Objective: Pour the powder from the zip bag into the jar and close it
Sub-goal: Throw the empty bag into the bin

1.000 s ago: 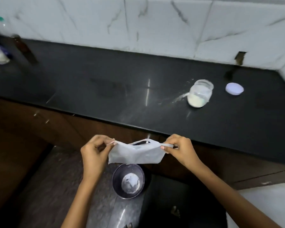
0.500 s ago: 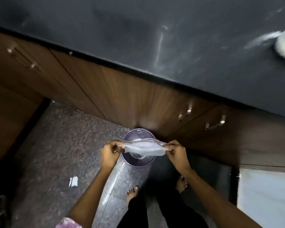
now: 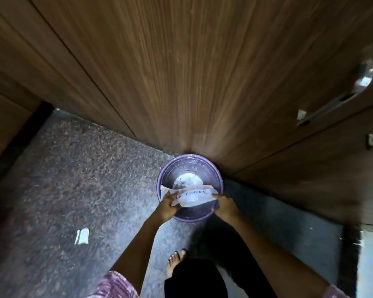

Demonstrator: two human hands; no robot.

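The view looks steeply down at a speckled grey stone floor (image 3: 69, 186) that meets a run of brown wood-grain cabinet doors (image 3: 181, 72); curved metal handles (image 3: 336, 100) show on the doors at the right, blurred. A round purple plastic bin (image 3: 217, 175) stands on the floor right against the foot of the cabinets, with a crumpled whitish lump lying in its bottom. A small white scrap (image 3: 82, 236) lies on the floor well to the left of the bin.

Both hands reach down over the bin's near rim. The left hand (image 3: 167, 204) pinches the left edge and the right hand (image 3: 224, 204) pinches the right edge of the clear plastic zip bag (image 3: 192, 195), stretched flat between them just above the bin's opening. Handwriting in dark ink on the bag reads "POWDER", preceded by letters partly covered by the left hand. A bare foot (image 3: 176, 262) and dark trousers show below.
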